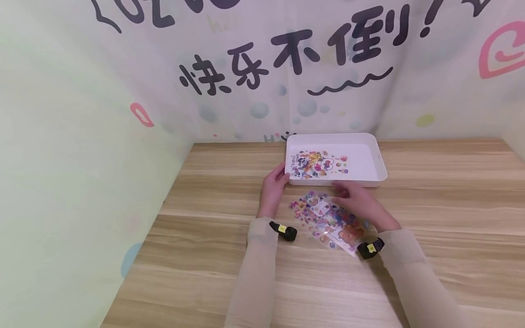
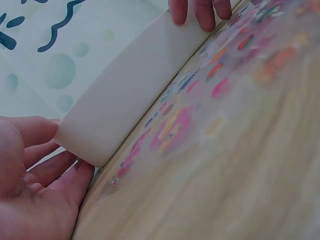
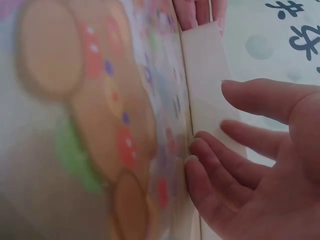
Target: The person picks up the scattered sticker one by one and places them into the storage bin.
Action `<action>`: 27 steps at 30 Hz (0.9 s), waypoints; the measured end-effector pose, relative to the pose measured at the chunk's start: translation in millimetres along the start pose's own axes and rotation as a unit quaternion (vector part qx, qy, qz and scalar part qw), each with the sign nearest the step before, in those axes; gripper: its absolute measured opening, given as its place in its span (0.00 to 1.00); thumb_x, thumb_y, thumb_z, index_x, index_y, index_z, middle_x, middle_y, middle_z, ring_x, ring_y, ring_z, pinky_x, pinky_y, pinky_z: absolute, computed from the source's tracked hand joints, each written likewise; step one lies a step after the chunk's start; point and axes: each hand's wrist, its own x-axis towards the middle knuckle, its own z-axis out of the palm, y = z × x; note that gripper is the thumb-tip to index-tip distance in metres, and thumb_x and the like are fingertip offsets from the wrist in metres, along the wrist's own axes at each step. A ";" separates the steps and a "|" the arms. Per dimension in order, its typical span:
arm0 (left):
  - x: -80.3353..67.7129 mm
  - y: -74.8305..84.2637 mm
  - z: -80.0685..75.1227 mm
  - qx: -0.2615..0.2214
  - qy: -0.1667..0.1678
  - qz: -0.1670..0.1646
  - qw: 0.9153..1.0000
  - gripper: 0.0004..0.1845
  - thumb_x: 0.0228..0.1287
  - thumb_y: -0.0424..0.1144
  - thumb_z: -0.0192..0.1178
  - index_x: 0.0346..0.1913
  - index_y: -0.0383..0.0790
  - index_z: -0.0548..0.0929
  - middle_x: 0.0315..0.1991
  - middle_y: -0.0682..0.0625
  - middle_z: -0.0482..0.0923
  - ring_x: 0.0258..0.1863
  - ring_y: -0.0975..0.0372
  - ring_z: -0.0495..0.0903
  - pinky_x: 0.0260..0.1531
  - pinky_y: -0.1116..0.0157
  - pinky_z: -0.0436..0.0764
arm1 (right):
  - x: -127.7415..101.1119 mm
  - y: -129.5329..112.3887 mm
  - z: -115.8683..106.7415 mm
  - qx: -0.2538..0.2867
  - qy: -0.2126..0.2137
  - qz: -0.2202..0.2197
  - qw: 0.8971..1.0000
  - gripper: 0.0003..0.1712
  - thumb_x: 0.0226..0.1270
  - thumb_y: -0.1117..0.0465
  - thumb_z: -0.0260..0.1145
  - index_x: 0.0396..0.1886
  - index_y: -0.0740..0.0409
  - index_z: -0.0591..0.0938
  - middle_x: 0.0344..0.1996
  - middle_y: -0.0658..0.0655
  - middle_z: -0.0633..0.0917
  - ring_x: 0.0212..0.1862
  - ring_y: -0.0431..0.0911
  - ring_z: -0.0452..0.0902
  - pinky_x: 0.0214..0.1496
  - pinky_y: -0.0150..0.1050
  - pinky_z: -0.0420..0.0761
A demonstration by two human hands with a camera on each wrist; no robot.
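The wooden bench (image 1: 430, 218) carries a white tray (image 1: 379, 161) near the back wall, and one sticker sheet (image 1: 317, 162) lies flat inside it. The left hand (image 1: 272, 187) rests with relaxed fingers against the tray's left front corner, probably to keep the tray steady; it grips nothing. The right hand (image 1: 361, 202) lies open, fingers straight, between the tray's front wall and a second sheet (image 1: 328, 218), its fingertips close to the wall. This second sheet lies flat on the bench just in front of the tray, partly under the right hand. It is clear plastic, covered with many small colourful cartoon stickers.
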 end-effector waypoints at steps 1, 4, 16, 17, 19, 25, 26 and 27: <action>0.0 0.1 0.5 -0.002 -0.001 -0.001 1.000 0.21 0.63 0.38 0.53 0.60 0.52 0.70 0.59 0.56 0.67 0.56 0.66 0.68 0.51 0.73 0.71 | 0.1 -0.3 0.8 0.001 0.000 0.002 1.000 0.29 0.60 0.59 0.61 0.60 0.63 0.66 0.48 0.63 0.75 0.48 0.54 0.71 0.49 0.51 0.74; -0.4 0.4 1.7 -0.002 -0.001 -0.005 1.000 0.21 0.64 0.38 0.53 0.60 0.52 0.70 0.59 0.57 0.67 0.56 0.66 0.68 0.51 0.73 0.71 | 0.7 -2.5 3.7 -0.003 0.000 0.013 1.000 0.30 0.59 0.59 0.62 0.60 0.63 0.66 0.46 0.62 0.75 0.47 0.53 0.71 0.48 0.50 0.75; 0.2 0.1 -1.3 0.003 -0.009 -0.006 1.000 0.22 0.64 0.39 0.52 0.61 0.52 0.68 0.60 0.56 0.66 0.57 0.65 0.67 0.51 0.72 0.71 | -0.7 -18.4 18.5 -0.138 -0.012 0.024 0.990 0.35 0.47 0.50 0.70 0.54 0.64 0.73 0.51 0.64 0.71 0.52 0.57 0.65 0.52 0.55 0.70; 0.1 0.2 -1.5 0.003 -0.009 -0.003 1.000 0.22 0.64 0.39 0.52 0.61 0.51 0.68 0.60 0.55 0.66 0.57 0.65 0.67 0.51 0.72 0.71 | -1.2 -19.7 19.6 -0.143 -0.014 0.027 0.989 0.37 0.47 0.49 0.71 0.54 0.63 0.72 0.51 0.64 0.70 0.53 0.58 0.64 0.52 0.55 0.70; -0.2 0.4 -1.5 0.002 -0.010 0.000 1.000 0.22 0.63 0.39 0.53 0.61 0.50 0.68 0.60 0.54 0.66 0.57 0.65 0.67 0.51 0.73 0.71 | -2.1 -21.8 21.1 -0.149 -0.018 0.037 0.988 0.39 0.46 0.49 0.71 0.56 0.63 0.71 0.52 0.64 0.69 0.53 0.57 0.64 0.52 0.55 0.70; -0.3 -0.1 -0.8 -0.009 -0.012 0.006 1.000 0.23 0.63 0.38 0.53 0.62 0.48 0.68 0.61 0.53 0.66 0.57 0.64 0.67 0.50 0.74 0.71 | -3.5 -24.3 23.1 -0.160 -0.022 0.039 0.986 0.40 0.45 0.49 0.72 0.57 0.63 0.70 0.48 0.63 0.69 0.48 0.54 0.65 0.47 0.51 0.73; -0.3 -0.2 -0.8 -0.009 -0.012 0.005 1.000 0.23 0.63 0.39 0.53 0.62 0.48 0.68 0.61 0.53 0.66 0.57 0.64 0.67 0.50 0.74 0.71 | -3.5 -24.2 23.3 -0.161 -0.023 0.039 0.986 0.40 0.45 0.50 0.72 0.57 0.63 0.70 0.48 0.62 0.70 0.47 0.54 0.65 0.46 0.51 0.73; -0.3 -0.4 -0.7 -0.008 -0.013 0.005 1.000 0.23 0.63 0.39 0.53 0.62 0.48 0.68 0.61 0.54 0.66 0.57 0.64 0.67 0.51 0.74 0.71 | -3.7 -24.1 23.2 -0.163 -0.025 0.039 0.986 0.40 0.46 0.51 0.72 0.57 0.62 0.70 0.47 0.62 0.70 0.47 0.53 0.65 0.46 0.50 0.74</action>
